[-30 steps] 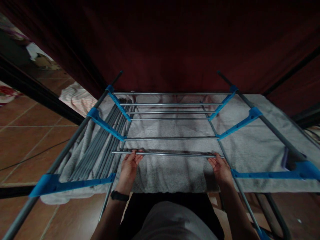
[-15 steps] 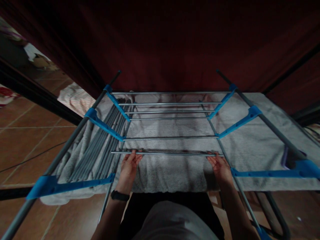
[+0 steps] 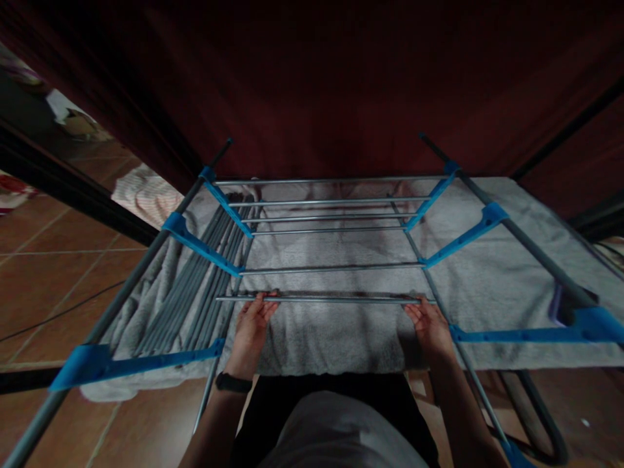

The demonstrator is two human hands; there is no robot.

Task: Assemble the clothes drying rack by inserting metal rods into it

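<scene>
A thin metal rod lies crosswise at the near end of a grey drying rack frame with blue plastic joints. My left hand, with a dark watch at the wrist, holds the rod near its left end, fingers curled over it. Close to the rod's right end my right hand grips it the same way. The rod's tips stick out past the rack's two inner rails. A bundle of loose grey rods rests to the left of my left hand.
A grey towel is spread on the brown tiled floor under the rack. A dark red curtain hangs close behind it. A striped cloth lies at the back left. A black cable crosses the floor on the left.
Both hands and the rod stay where they were. The view has shifted very slightly.
</scene>
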